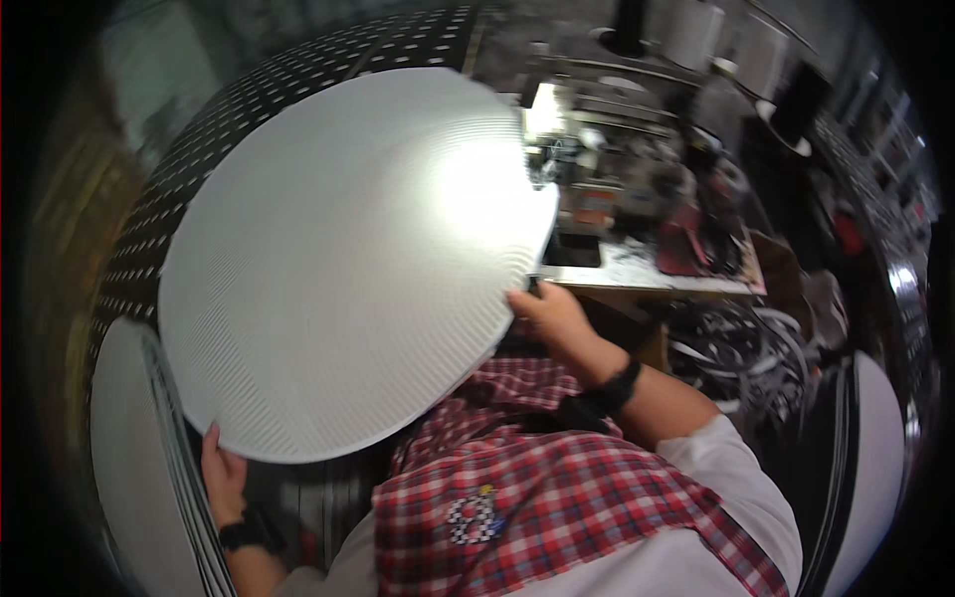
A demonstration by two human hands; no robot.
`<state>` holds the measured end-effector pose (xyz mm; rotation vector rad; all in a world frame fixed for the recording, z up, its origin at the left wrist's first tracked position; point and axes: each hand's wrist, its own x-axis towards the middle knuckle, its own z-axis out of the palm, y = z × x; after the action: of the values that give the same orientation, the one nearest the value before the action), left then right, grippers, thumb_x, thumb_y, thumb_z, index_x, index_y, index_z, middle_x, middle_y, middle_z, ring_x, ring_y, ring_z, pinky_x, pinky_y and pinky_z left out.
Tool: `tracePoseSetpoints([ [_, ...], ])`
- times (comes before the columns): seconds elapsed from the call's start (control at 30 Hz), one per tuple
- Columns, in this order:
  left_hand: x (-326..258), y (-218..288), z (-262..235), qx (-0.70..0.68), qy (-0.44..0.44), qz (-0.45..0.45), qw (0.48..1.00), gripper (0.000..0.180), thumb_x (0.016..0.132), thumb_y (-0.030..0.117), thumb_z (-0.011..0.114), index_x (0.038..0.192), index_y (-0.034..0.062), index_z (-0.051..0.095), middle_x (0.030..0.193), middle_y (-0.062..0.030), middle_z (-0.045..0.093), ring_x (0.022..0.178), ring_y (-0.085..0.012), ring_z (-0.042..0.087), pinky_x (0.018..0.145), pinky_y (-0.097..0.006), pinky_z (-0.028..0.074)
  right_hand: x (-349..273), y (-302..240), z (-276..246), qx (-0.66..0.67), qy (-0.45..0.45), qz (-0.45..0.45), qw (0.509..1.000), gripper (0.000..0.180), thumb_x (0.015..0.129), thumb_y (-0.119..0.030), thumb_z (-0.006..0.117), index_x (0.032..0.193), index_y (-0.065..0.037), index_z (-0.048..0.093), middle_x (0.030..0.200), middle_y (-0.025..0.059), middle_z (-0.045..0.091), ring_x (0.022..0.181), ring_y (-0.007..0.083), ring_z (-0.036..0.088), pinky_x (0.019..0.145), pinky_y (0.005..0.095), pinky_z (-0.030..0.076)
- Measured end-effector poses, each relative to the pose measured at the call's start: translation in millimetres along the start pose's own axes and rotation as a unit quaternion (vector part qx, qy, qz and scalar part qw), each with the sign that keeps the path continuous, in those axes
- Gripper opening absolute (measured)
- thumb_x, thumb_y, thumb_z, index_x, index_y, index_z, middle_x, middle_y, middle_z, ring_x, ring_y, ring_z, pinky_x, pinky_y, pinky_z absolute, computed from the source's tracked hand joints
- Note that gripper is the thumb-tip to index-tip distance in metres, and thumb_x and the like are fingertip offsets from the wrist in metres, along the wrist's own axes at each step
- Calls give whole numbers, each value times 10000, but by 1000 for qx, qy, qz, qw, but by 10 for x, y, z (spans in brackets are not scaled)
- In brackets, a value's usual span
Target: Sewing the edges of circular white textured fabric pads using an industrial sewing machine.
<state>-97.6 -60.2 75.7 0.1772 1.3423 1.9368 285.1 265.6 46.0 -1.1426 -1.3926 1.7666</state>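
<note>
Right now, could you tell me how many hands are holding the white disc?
2: the left hand grips the disc's lower-left rim, and the right hand grips its right rim.

A large white ribbed disc [348, 264] fills the middle, held up by both hands. The left hand [224, 478] grips its lower left edge; the right hand [552, 313] pinches its right edge. Below is a red checked apron [537, 488]. Behind the disc lies a black perforated sheet [269, 90]. To the right, a cluttered workbench [647, 269] and tangled black and white strips [736, 348].
</note>
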Motion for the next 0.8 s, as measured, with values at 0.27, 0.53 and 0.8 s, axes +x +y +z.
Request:
tracePoseSetpoints([
  [0.27,-71,19,-80,74,-25,-90,993,435,803,195,547,1184,30,418,1151,-103,513,997,-207,529,791,-316,456,-73,-53,-22,45,-7,35,998,232,809,-279,591,808,-52,543,689,12,543,526,90,471,459,211,370],
  [0.53,4,2,-125,153,61,-28,986,433,801,289,583,1144,57,458,1045,-41,552,843,-151,551,604,-241,446,18,48,-136,-3,26,8,1000,299,811,-312,589,852,-19,547,694,34,561,561,94,472,488,228,378],
  [0.8,-125,-167,-70,229,-140,-115,957,430,779,242,578,1095,-25,461,915,-129,583,643,-209,574,529,-314,479,396,141,-617,-216,273,-300,888,357,828,-317,532,814,38,569,847,178,564,811,303,538,720,363,417],
])
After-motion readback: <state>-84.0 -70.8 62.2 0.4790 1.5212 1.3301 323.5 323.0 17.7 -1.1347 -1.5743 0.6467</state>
